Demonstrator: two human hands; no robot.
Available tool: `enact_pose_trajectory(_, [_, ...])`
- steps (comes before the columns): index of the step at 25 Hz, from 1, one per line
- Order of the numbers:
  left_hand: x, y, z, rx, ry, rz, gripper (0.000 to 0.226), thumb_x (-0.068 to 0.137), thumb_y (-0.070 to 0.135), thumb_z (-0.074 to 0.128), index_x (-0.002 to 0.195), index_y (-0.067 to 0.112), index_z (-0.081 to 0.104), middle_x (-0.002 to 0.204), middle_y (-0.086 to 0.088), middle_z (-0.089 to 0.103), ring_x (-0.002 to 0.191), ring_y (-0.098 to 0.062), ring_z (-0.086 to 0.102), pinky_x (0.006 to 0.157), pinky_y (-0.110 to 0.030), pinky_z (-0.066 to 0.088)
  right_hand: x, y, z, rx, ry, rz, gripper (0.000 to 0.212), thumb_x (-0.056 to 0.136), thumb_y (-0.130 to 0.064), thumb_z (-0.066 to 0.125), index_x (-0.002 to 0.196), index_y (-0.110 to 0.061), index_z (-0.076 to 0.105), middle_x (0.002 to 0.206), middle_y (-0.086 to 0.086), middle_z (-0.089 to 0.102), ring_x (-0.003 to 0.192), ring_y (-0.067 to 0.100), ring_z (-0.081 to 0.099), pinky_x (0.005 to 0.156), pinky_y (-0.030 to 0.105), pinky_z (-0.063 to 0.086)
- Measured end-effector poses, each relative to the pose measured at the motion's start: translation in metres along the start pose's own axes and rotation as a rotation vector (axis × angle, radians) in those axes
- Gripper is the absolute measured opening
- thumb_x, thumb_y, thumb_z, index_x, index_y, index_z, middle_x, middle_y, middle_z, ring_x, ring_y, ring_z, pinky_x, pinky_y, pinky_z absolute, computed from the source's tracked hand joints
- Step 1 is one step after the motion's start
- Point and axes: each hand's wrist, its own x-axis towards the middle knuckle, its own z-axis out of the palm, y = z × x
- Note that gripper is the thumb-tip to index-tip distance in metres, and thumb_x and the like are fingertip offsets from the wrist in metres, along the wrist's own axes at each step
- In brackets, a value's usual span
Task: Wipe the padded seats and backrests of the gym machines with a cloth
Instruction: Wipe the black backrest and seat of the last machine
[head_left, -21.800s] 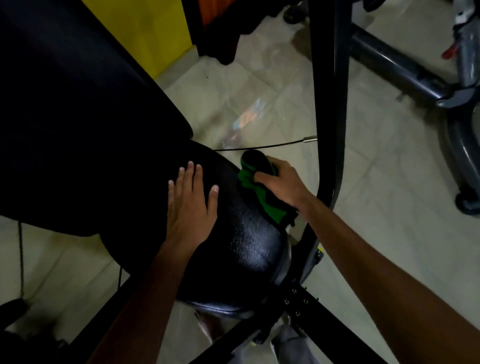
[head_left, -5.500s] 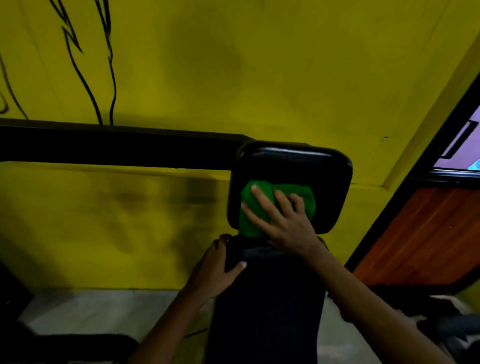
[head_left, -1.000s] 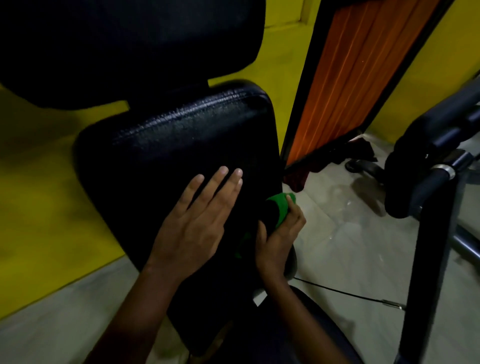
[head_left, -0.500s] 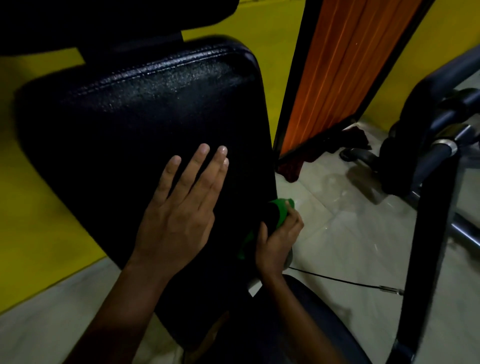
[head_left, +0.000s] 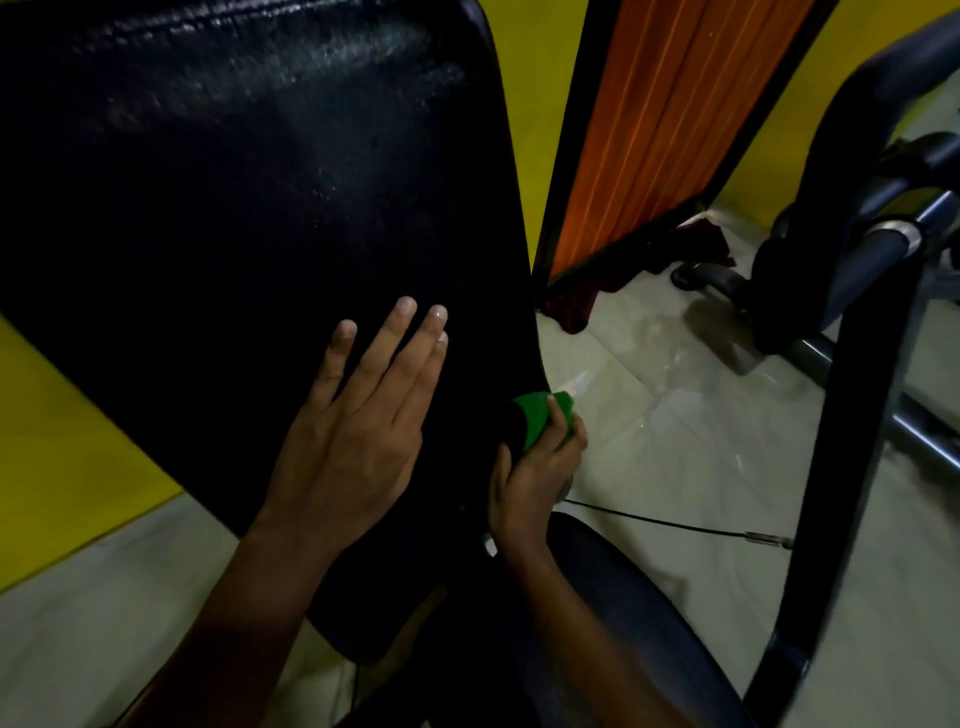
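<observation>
Head view: the black backrest (head_left: 249, 218) stands upright, long axis vertical, tilted slightly. Your left hand (head_left: 358, 431) lies flat on it, fingers straight. Your right hand (head_left: 535, 478) pinches the green cloth (head_left: 537, 421) against its right edge. A black frame post (head_left: 852, 415) stands right; cable (head_left: 675, 526) crosses pale tile floor (head_left: 675, 441); yellow wall (head_left: 67, 441) behind.

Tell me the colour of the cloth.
Green. The cloth shows in the head view, gripped by the right hand at the backrest edge.

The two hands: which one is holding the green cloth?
The right hand grips the green cloth at the backrest's right edge. The left hand lies flat and open on the pad, holding nothing.
</observation>
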Motion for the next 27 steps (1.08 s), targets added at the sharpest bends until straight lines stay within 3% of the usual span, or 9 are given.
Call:
enact_pose_trajectory(5, [-0.009, 0.010, 0.011, 0.004, -0.022, 0.018, 0.060, 0.091, 0.014, 0.041, 0.147, 0.000, 0.027, 0.157, -0.013, 0.019, 0.146, -0.029, 0.015, 0.118, -0.047, -0.005, -0.005, 0.000, 0.007, 0.134, -0.055, -0.154, 0.081, 0.073, 0.003, 0.063, 0.142, -0.023, 0.028, 0.149, 0.010, 0.015, 0.138, 0.014, 0.018, 0.114, 0.014, 0.014])
enact_pose_trajectory(9, [-0.014, 0.012, 0.015, -0.012, -0.021, 0.012, 0.061, 0.090, 0.014, 0.042, 0.147, 0.000, 0.027, 0.157, -0.013, 0.019, 0.145, -0.030, 0.016, 0.118, -0.047, -0.006, -0.009, 0.041, 0.012, 0.088, 0.037, 0.227, 0.070, 0.083, 0.003, 0.060, 0.144, -0.001, 0.025, 0.141, 0.024, 0.022, 0.132, 0.037, 0.030, 0.113, 0.032, 0.022])
enact_pose_trajectory(11, [-0.014, 0.013, 0.017, -0.011, -0.023, 0.007, 0.062, 0.090, 0.014, 0.043, 0.147, 0.000, 0.026, 0.157, -0.013, 0.019, 0.145, -0.030, 0.015, 0.118, -0.046, -0.008, -0.007, 0.040, 0.013, 0.126, 0.035, 0.353, 0.062, 0.089, -0.001, 0.054, 0.143, 0.002, 0.023, 0.138, 0.025, 0.024, 0.127, 0.039, 0.034, 0.109, 0.033, 0.024])
enact_pose_trajectory(14, [-0.014, 0.014, 0.021, -0.001, -0.018, 0.003, 0.062, 0.090, 0.014, 0.043, 0.148, 0.001, 0.024, 0.158, -0.012, 0.018, 0.146, -0.029, 0.013, 0.118, -0.045, -0.009, -0.014, 0.037, 0.018, 0.164, 0.005, 0.149, 0.063, 0.086, 0.005, 0.053, 0.142, -0.004, 0.026, 0.140, 0.017, 0.023, 0.128, 0.022, 0.031, 0.110, 0.014, 0.022])
enact_pose_trajectory(16, [-0.015, 0.015, 0.022, -0.003, -0.012, -0.005, 0.063, 0.090, 0.014, 0.044, 0.148, 0.001, 0.024, 0.158, -0.012, 0.018, 0.146, -0.029, 0.012, 0.118, -0.045, -0.009, -0.019, 0.047, 0.024, 0.167, 0.035, 0.145, 0.064, 0.083, 0.009, 0.053, 0.141, -0.002, 0.027, 0.140, 0.018, 0.023, 0.129, 0.021, 0.029, 0.106, 0.003, 0.015])
enact_pose_trajectory(19, [-0.015, 0.016, 0.022, 0.003, -0.007, -0.021, 0.065, 0.090, 0.014, 0.047, 0.149, 0.002, 0.023, 0.158, -0.011, 0.018, 0.145, -0.029, 0.012, 0.118, -0.045, -0.007, -0.015, 0.069, 0.034, 0.230, 0.127, 0.481, 0.052, 0.092, -0.001, 0.048, 0.138, 0.007, 0.026, 0.136, 0.028, 0.028, 0.126, 0.039, 0.035, 0.105, 0.023, 0.023])
enact_pose_trajectory(21, [-0.015, 0.018, 0.022, 0.006, -0.009, -0.026, 0.067, 0.089, 0.014, 0.049, 0.149, 0.002, 0.022, 0.158, -0.011, 0.017, 0.146, -0.029, 0.011, 0.117, -0.045, -0.008, -0.007, 0.076, 0.034, 0.317, 0.142, 0.745, 0.047, 0.097, -0.010, 0.043, 0.136, 0.008, 0.026, 0.136, 0.033, 0.029, 0.121, 0.043, 0.038, 0.096, 0.030, 0.031])
enact_pose_trajectory(23, [-0.016, 0.018, 0.023, 0.013, -0.010, -0.028, 0.068, 0.090, 0.014, 0.049, 0.149, 0.002, 0.020, 0.158, -0.011, 0.016, 0.146, -0.029, 0.011, 0.117, -0.045, -0.009, -0.006, 0.078, 0.033, 0.299, 0.164, 0.707, 0.044, 0.098, -0.009, 0.043, 0.135, 0.010, 0.029, 0.136, 0.033, 0.031, 0.121, 0.042, 0.039, 0.093, 0.028, 0.029])
enact_pose_trajectory(27, [-0.016, 0.021, 0.027, 0.036, -0.019, -0.023, 0.065, 0.092, 0.016, 0.047, 0.150, 0.002, 0.019, 0.159, -0.010, 0.016, 0.145, -0.029, 0.010, 0.116, -0.046, -0.007, -0.014, 0.088, 0.036, 0.218, 0.210, 0.552, 0.043, 0.093, 0.001, 0.046, 0.132, 0.013, 0.034, 0.134, 0.030, 0.036, 0.126, 0.036, 0.036, 0.100, 0.019, 0.021])
